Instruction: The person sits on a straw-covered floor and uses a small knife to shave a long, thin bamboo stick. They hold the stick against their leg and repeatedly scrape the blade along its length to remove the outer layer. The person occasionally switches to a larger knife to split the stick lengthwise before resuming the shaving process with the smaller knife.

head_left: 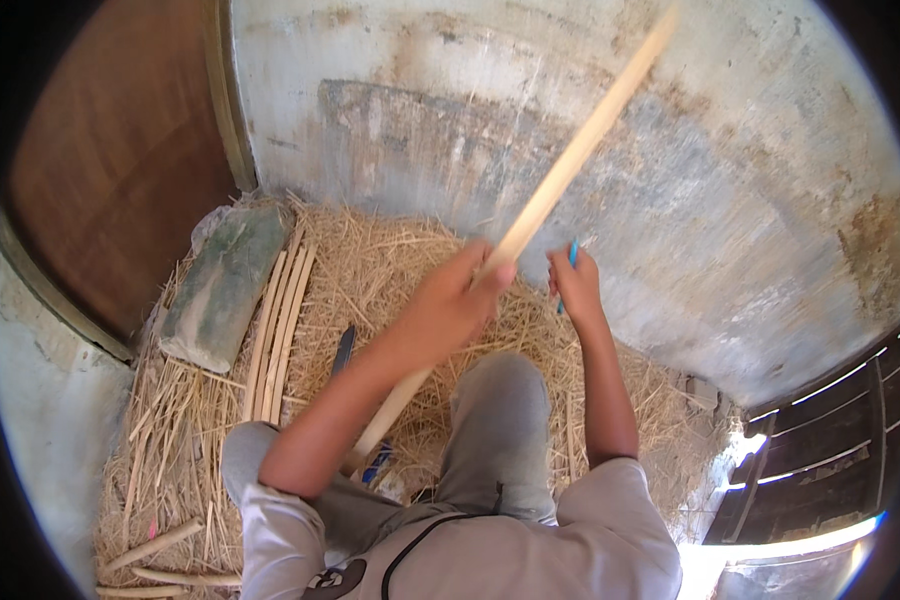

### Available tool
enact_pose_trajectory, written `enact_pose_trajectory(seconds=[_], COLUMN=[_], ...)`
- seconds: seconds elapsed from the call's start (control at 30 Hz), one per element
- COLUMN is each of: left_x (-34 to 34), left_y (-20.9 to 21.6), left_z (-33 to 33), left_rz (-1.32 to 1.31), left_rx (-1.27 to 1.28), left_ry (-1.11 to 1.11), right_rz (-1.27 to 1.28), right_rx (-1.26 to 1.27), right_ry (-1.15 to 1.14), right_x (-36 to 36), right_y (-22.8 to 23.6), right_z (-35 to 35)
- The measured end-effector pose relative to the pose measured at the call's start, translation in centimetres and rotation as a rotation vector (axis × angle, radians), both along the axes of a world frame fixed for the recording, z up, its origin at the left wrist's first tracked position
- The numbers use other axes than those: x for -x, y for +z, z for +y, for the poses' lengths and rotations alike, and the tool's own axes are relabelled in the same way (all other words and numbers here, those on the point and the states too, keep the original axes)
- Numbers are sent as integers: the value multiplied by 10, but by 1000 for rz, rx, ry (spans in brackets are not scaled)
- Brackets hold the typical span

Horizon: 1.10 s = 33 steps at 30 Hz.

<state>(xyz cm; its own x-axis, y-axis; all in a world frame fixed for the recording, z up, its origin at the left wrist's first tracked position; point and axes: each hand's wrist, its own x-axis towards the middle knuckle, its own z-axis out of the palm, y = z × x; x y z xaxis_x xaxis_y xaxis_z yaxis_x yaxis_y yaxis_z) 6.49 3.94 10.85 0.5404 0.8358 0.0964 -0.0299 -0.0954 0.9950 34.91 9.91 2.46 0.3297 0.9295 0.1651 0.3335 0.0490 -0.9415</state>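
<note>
My left hand [460, 300] is wrapped round a long pale bamboo strip [580, 150], gripping it partway along. The strip slants from beside my left leg up toward the wall at the upper right, and its upper end is blurred. My right hand [576, 282], to the right and apart from the strip, is closed on a thin blue pen [573, 252]. Part of the pen is hidden by my fingers. Beneath my left forearm a dark flat blade [344, 348] lies on the straw, partly covered.
Straw and shavings [370, 240] cover the floor. Several pale strips [280, 330] lie side by side at the left, beside a greenish block [225, 285]. Cut bamboo pieces [155, 545] are at the lower left. A stained wall [420, 140] stands close ahead, with a brown door [120, 150] at the left.
</note>
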Motion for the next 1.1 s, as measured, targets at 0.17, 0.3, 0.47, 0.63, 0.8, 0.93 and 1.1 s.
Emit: enact_pose_trajectory(seconds=[0.17, 0.3, 0.47, 0.63, 0.8, 0.93, 1.1], left_x=[-24, -51, -102, -143, -175, -170, -137], left_y=[45, 56, 26, 27, 89, 62, -14], left_z=[22, 22, 14, 21, 33, 51, 38], left_rz=[-38, -19, 229, 291, 656, 555, 462], left_rx=[163, 185, -32, -244, -10, 98, 349], left_ry=[-192, -339, -206, -128, -100, -194, -255], right_rz=[293, -81, -213, -178, -144, -35, 47], right_rx=[372, 370, 314, 244, 144, 49, 157], right_ry=[27, 14, -89, -219, -325, -307, -270], right_x=[-33, -25, -11, -3, 2, 4, -9], right_y=[-44, -64, -63, -77, -109, -123, -136], right_z=[-112, -180, -238, -259, -257, -256, -260])
